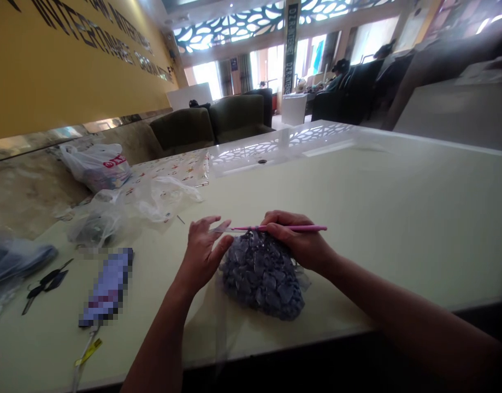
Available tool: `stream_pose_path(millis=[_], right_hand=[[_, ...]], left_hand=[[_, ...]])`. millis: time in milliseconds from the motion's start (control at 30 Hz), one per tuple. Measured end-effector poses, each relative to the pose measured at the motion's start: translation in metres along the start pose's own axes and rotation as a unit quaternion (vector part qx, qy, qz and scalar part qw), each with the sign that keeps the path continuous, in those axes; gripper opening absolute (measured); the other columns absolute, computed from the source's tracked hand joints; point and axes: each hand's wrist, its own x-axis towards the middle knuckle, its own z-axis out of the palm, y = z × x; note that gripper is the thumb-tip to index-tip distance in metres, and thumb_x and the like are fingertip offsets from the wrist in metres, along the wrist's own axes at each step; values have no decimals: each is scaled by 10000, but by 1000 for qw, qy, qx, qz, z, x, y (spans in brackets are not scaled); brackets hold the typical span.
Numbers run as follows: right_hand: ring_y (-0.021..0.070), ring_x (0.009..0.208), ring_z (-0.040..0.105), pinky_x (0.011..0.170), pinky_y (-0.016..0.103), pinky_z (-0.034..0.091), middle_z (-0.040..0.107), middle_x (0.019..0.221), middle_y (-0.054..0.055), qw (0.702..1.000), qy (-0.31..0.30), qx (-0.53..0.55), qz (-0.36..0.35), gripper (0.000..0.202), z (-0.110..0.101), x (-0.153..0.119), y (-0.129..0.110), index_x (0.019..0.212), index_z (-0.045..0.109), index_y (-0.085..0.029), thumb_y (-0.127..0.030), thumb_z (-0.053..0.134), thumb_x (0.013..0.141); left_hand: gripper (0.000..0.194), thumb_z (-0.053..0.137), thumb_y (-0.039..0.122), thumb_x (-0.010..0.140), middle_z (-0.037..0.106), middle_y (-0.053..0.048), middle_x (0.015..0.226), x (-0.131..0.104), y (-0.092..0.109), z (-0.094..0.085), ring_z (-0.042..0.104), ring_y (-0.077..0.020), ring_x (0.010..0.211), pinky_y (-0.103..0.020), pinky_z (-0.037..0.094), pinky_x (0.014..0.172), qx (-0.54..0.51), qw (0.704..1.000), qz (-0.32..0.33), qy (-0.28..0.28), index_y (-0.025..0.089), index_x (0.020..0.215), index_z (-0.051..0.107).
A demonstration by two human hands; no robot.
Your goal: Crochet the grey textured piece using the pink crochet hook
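A pink crochet hook (306, 228) lies nearly level, its tip pointing left, above a dark grey-blue crocheted piece (263, 275) with petal-like scales. My right hand (297, 237) pinches the hook and the top edge of the piece. Loops of yarn sit round the hook near its front end. On the left, my left hand (205, 248) has a thin translucent ribbon strand (220, 228) over its raised fingers, close to the hook's tip. Its thumb reaches the upper left edge of the piece. The strand hangs down beside the work towards the table's front edge.
On the pale table (357, 218) at the left are keys (48, 281), a blurred blue item (109, 286) with a cord, and clear plastic bags (99, 218). A white bag (99, 166) with red print stands farther back. Dark chairs (238, 117) and a seated person are beyond.
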Motion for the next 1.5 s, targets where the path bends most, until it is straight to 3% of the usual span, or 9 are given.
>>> stream_pose_path(millis=[100,233,433,600,667,767,900,1033,1500], right_hand=[[101,648,477,552,214,369,572,708,1,1000,-5,-13,-9,260,5,-2,2,787,656,-149,-365,612,924],[92,632,487,557,213,381,553,718,-6,994,-12,-57,-88,194,17,-8,8,820,664,-153,-292,600,939],[93,641,504,583,213,399,531,762,-2,958,-58,-189,-208,162,13,-7,15,896,654,-162,-253,552,982],[151,720,487,754,305,416,578,791,31,832,-18,-455,-318,240,11,-3,17,805,624,-182,-254,505,1001],[168,712,465,799,339,417,574,763,32,792,11,-506,-340,222,13,-6,15,799,611,-186,-197,493,987],[177,711,466,881,376,432,575,747,24,770,30,-516,-374,176,16,-11,13,832,600,-198,-143,497,964],[154,713,519,915,367,478,590,753,2,790,26,-443,-422,62,14,-12,14,911,591,-208,-157,567,936],[149,733,563,882,371,515,603,773,8,839,4,-352,-416,38,10,-8,14,933,589,-196,-158,587,927],[200,871,647,746,324,524,659,833,54,985,-101,-51,-134,136,-15,-2,-1,833,684,-179,-221,604,935]], left_hand=[[593,631,547,861,625,-138,1350,-3,3,7,495,-310,1318,-462,303,1147,-213,975,-70,6,217,1353,612],[1049,842,403,707,743,-74,1078,-8,17,23,679,-234,996,-378,475,946,-488,852,-182,-49,271,1567,254],[1014,852,231,699,691,33,831,-10,26,28,633,-114,795,-265,464,853,-459,863,-210,-19,299,1550,304],[883,838,235,714,637,49,818,-12,25,35,602,-102,813,-245,435,857,-425,880,-211,-1,285,1495,428],[828,842,237,702,646,43,829,-11,26,38,604,-105,806,-244,433,839,-457,860,-227,2,262,1452,492],[771,857,211,656,645,38,792,-10,28,35,600,-102,742,-239,438,777,-525,807,-270,-37,219,1373,574],[773,827,161,650,653,24,787,-9,29,23,594,-89,684,-225,448,716,-569,767,-275,-109,218,1379,574],[781,780,138,676,676,7,824,-8,25,12,623,-104,710,-226,470,716,-586,765,-239,-118,256,1411,543],[559,764,155,625,701,-38,892,-6,14,0,620,-122,716,-218,485,684,-561,789,-209,-135,170,1183,734]])
